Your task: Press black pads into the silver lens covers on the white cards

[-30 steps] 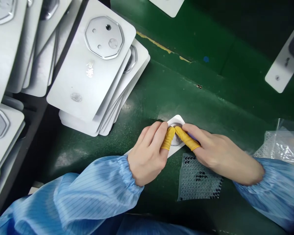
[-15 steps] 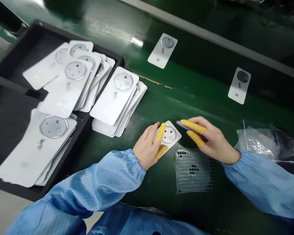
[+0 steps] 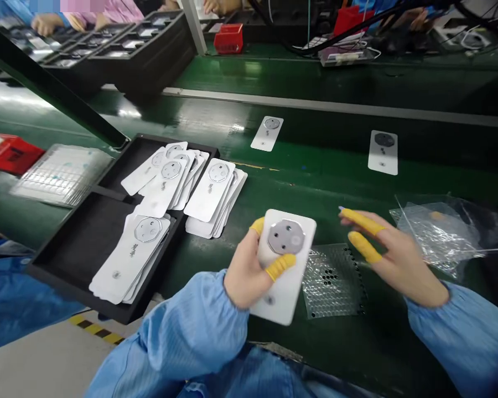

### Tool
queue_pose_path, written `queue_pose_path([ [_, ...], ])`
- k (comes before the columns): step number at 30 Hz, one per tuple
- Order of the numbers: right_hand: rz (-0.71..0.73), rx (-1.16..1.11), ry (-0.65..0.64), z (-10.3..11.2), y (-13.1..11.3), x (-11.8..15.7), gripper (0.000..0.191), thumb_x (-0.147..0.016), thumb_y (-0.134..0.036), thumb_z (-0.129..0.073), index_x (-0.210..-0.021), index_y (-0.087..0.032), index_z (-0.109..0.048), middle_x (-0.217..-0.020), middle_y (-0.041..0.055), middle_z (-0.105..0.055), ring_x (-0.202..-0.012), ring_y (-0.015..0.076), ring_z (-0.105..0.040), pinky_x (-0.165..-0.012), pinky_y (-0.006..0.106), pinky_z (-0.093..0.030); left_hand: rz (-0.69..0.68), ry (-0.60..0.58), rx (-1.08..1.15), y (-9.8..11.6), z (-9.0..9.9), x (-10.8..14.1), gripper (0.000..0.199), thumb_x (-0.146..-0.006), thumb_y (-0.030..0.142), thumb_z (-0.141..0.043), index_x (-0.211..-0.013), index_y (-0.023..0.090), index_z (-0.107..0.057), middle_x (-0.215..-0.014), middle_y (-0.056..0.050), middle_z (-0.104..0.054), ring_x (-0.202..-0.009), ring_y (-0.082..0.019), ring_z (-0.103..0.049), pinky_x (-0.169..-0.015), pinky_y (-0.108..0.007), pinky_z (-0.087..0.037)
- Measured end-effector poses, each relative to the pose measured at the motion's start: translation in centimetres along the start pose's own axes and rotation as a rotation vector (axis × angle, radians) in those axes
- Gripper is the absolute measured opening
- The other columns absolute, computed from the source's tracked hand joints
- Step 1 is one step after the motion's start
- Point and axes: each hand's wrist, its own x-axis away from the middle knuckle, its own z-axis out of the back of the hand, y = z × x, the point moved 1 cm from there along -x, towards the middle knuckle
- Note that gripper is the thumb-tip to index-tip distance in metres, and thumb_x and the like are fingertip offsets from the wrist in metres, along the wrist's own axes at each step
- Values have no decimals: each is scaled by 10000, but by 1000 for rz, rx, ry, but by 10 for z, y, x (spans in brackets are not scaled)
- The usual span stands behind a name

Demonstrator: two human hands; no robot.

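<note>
My left hand (image 3: 253, 268), with yellow finger covers, holds up a white rounded plate (image 3: 280, 287) by its left edge, thumb across the front. The plate carries a grey octagon with small dark holes. To the right, my right hand (image 3: 392, 251) hovers with thumb and forefinger apart; something small and purple shows at the forefinger's tip, and its other fingers are partly hidden. Between the hands, a clear sheet (image 3: 336, 287) with small black dots lies on the green table (image 3: 307, 199), partly behind the plate.
On the left, a black tray (image 3: 83, 243) carries piles of white plates (image 3: 128, 254); another stack (image 3: 209, 190) overlaps its right edge. Two single plates (image 3: 268, 134) (image 3: 383, 153) lie farther back. Clear plastic bags (image 3: 444, 232) are at right. People's hands (image 3: 47, 24) show across the table.
The view has tilted up, showing more of the far side. My left hand has lifted the plate off the table. My right hand has moved right and its fingers have spread.
</note>
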Motion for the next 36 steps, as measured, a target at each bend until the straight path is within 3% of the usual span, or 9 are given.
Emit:
queue_pose_path([
  [2, -24, -393, -68, 3, -43, 9, 235, -929, -304, -470, -1083, -219, -626, -840, 41, -698, -696, 164, -683, -630, 298, -591, 6, -54, 121, 29, -15, 17, 457, -775, 205, -696, -1180, 183, -485, -1087, -88, -664, -956, -216, -673, -832, -350, -570],
  [4, -27, -544, -7, 7, -74, 20, 164, -896, -260, -539, -799, -219, -664, -566, -21, -628, -459, 105, -594, -442, 200, -512, -1, -110, 205, 52, -29, 31, 417, -799, 182, -671, -1171, 214, -485, -1064, -60, -674, -918, -200, -683, -794, -325, -585],
  [7, -78, -619, 158, 10, -90, 34, 147, -814, -181, -638, -670, -209, -635, -457, -51, -554, -336, 76, -508, -324, 150, -425, -41, -224, 303, 74, -42, 42, 373, -874, 191, -572, -1219, 217, -434, -1089, -84, -683, -864, -203, -704, -683, -298, -607],
  [12, -73, -696, 207, 16, -89, 42, 92, -763, -150, -675, -707, -220, -660, -449, -58, -549, -304, 75, -484, -282, 142, -397, -46, -267, 365, 85, -48, 46, 346, -939, 316, -474, -1249, 174, -416, -1010, -122, -715, -787, -227, -720, -574, -298, -611],
  [17, 13, -654, 202, 24, -97, 39, 163, -765, -105, -648, -662, -232, -642, -463, -50, -540, -355, 70, -471, -309, 152, -390, -4, -266, 531, 88, -49, 52, 299, -920, 204, -516, -1220, 200, -507, -1014, -75, -725, -822, -210, -720, -635, -288, -630],
  [22, -9, -689, 206, 26, -97, 38, 143, -763, -166, -680, -638, -218, -637, -425, -60, -526, -326, 53, -448, -300, 131, -364, -18, -224, 558, 94, -52, 52, 285, -909, 167, -532, -1191, 204, -538, -1011, -56, -729, -876, -212, -716, -750, -313, -635],
  [28, -51, -720, 190, 30, -99, 38, 145, -792, -197, -661, -649, -214, -644, -416, -59, -517, -317, 46, -431, -291, 114, -358, 33, -97, 673, 96, -57, 53, 306, -833, 82, -609, -1126, 170, -617, -985, -68, -737, -797, -209, -725, -698, -288, -632],
  [36, -102, -685, 220, 31, -97, 40, 150, -801, -241, -670, -654, -236, -642, -419, -67, -502, -305, 46, -407, -270, 132, -331, 164, -101, 725, 96, -57, 51, 259, -830, 155, -639, -1086, 190, -661, -928, -57, -749, -762, -199, -718, -667, -251, -602],
])
